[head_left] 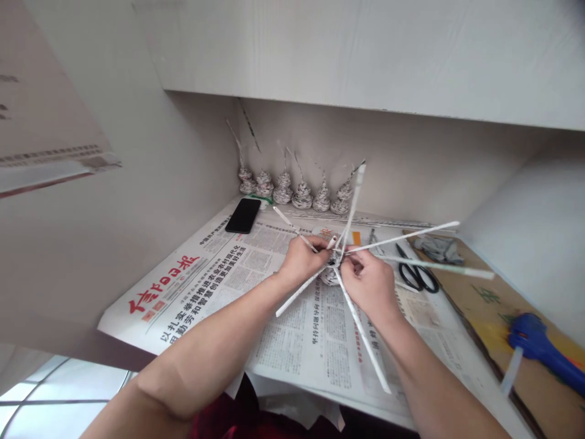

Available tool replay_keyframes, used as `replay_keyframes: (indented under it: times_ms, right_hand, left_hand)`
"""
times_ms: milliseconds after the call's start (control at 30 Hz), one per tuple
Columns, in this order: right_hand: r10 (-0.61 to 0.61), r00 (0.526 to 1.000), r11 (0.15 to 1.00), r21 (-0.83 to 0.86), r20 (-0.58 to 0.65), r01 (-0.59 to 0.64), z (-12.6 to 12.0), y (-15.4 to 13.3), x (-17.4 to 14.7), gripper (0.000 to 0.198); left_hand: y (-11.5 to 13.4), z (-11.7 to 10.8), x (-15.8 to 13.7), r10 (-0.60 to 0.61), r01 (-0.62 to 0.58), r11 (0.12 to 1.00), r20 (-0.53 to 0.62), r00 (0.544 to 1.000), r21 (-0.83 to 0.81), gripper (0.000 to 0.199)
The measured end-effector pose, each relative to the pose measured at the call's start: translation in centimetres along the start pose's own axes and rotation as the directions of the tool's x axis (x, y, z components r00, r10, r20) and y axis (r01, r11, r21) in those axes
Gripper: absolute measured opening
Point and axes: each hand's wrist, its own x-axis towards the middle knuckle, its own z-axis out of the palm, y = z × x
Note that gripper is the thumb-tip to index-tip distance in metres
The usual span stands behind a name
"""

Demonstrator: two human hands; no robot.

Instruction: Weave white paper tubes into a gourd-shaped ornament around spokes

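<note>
L fingers [325, 246] & R fingers [351, 262] pinched on paper weave [331, 278], over newsppr-covd desk [292, 347], wht wall [411, 161] behind

Newspaper [272, 247] lies flat between phone [244, 216] and left hand [304, 257] — a low pass fits. Paper rods [366, 338] splay around that hand and the right hand [372, 283], blocking the sides. Scissors [421, 279] and blue glue gun [532, 335] obstruct rightward. Behind — coiled paper figures [301, 195] in a row, white panel [365, 61] above.

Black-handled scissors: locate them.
Head view, right of centre: the black-handled scissors lie on the white printed newspaper, between the right hand and the brown flat cardboard.
</note>
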Motion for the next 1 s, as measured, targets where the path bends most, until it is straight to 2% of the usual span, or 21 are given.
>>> replay_keyframes:
  times_ms: [233,400,533,600,733,867,1000]
  right_hand:
    - [-0.009,0.997,0.955,-0.295,0.083,0.033,-1.1,-0.5,0.0,0.021]
    - [-0.007,0.992,0.931,-0.360,0.125,0.052,-1.3,-0.5,0.1,0.017]
    - [-0.096,0.991,0.914,-0.385,0.098,0.126,-1.2,-0.2,0.3,0.010]
    - [-0.104,0.990,0.912,-0.388,0.099,0.135,-1.1,-0.1,0.3,0.008]
    - [-0.066,0.986,0.915,-0.384,0.151,0.120,-0.9,-0.1,0.3,0.010]
    - [-0.085,0.977,0.900,-0.406,0.195,0.159,-1.1,-0.3,0.3,0.014]
    - [-0.039,0.979,0.869,-0.476,0.198,0.131,-1.2,-0.5,0.2,0.012]
  left_hand:
    - [0.8,-1.1,0.2,-0.227,0.234,0.971,0.111,0.968,-0.051,0.016]
    - [0.3,-1.4,0.5,-0.290,0.318,0.937,0.190,0.938,-0.142,0.012]
    - [-0.4,-1.2,0.7,-0.316,0.375,0.894,0.248,0.916,-0.246,0.016]
    - [-0.5,-1.1,0.6,-0.324,0.377,0.901,0.244,0.914,-0.217,0.020]
    - [-0.1,-0.8,0.4,-0.366,0.385,0.914,0.154,0.918,-0.128,0.020]
    - [0.2,-0.5,0.4,-0.383,0.403,0.902,0.142,0.913,-0.153,0.019]
    - [0.0,-0.2,0.4,-0.384,0.405,0.892,0.139,0.913,-0.202,0.018]
